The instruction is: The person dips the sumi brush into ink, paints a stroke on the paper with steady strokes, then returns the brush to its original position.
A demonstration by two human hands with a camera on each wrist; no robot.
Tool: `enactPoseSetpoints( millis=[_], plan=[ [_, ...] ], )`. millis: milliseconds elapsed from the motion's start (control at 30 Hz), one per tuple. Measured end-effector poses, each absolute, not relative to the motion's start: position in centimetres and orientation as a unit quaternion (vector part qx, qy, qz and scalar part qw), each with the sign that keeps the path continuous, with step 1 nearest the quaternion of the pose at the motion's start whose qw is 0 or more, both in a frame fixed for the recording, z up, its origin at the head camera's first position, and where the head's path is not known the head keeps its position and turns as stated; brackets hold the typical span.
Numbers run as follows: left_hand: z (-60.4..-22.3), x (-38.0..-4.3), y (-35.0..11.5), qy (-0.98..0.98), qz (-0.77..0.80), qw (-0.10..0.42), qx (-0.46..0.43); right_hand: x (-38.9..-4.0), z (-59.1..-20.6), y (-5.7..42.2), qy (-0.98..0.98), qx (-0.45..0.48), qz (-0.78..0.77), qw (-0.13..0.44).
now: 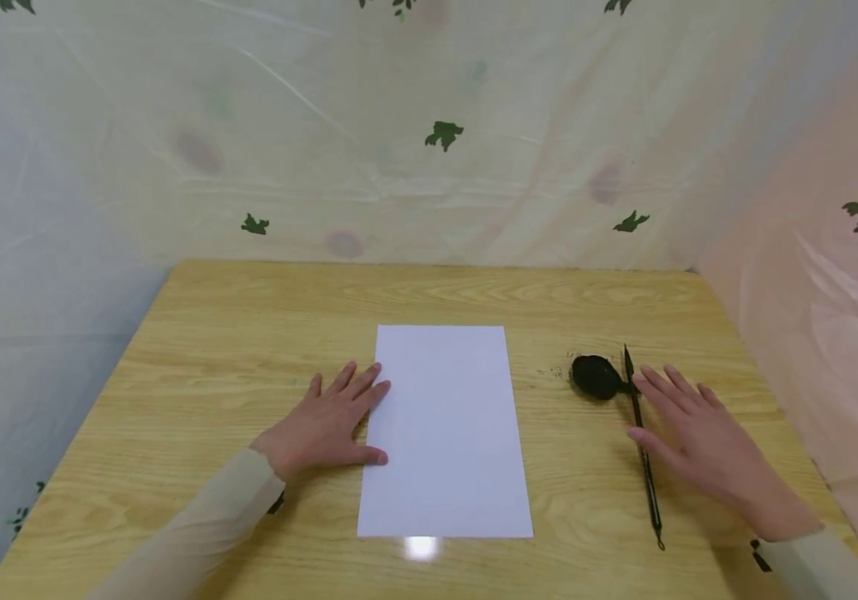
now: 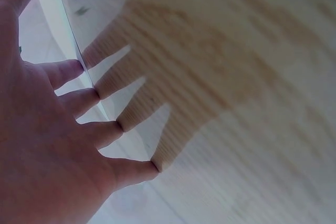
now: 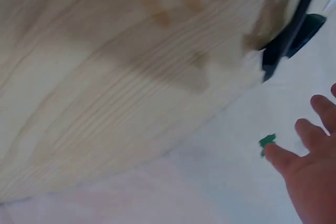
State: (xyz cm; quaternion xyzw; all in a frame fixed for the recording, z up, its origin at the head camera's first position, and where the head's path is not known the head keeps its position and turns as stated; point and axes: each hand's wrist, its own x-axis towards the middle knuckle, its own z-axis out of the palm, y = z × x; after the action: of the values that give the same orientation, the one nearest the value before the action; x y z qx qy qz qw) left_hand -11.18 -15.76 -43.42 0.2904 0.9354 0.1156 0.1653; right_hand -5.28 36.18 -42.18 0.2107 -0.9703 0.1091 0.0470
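Observation:
A blank white sheet of paper [image 1: 444,433] lies upright-wise on the wooden table. My left hand [image 1: 327,425] has its fingers spread, with the fingertips and thumb resting along the sheet's left edge; the left wrist view shows those fingertips [image 2: 119,126] on the surface. To the right, a black writing brush [image 1: 645,467] lies with its pointed tip away from me and a hanging loop at the near end. Its upper part crosses the short handle of a small black ink dish [image 1: 596,377]. Hovering just right of the brush, my right hand [image 1: 714,450] has extended fingers and holds nothing.
The wooden table [image 1: 249,325] has dark ink specks [image 1: 551,372] left of the dish. Pale cloth [image 1: 324,125] with green leaf-like prints hangs behind the table and along both sides. A bright light reflection shows below the sheet.

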Motion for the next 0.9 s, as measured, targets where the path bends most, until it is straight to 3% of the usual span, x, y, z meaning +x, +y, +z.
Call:
enactPoseSetpoints(
  millis=[267, 533, 900],
  plan=[
    [-43.7, -11.2, -15.7, 0.935, 0.115, 0.16, 0.294, -5.4, -43.1, 39.7, -0.955, 0.274, 0.074, 0.087],
    [-43.6, -11.2, -15.9, 0.935, 0.118, 0.163, 0.291, -6.2, -43.8, 40.6, -0.893, 0.41, 0.023, 0.186],
    [-43.4, -11.2, -15.9, 0.935, 0.115, 0.163, 0.292, -6.0, -43.5, 39.6, -0.87, 0.462, -0.064, 0.16]
  ],
)
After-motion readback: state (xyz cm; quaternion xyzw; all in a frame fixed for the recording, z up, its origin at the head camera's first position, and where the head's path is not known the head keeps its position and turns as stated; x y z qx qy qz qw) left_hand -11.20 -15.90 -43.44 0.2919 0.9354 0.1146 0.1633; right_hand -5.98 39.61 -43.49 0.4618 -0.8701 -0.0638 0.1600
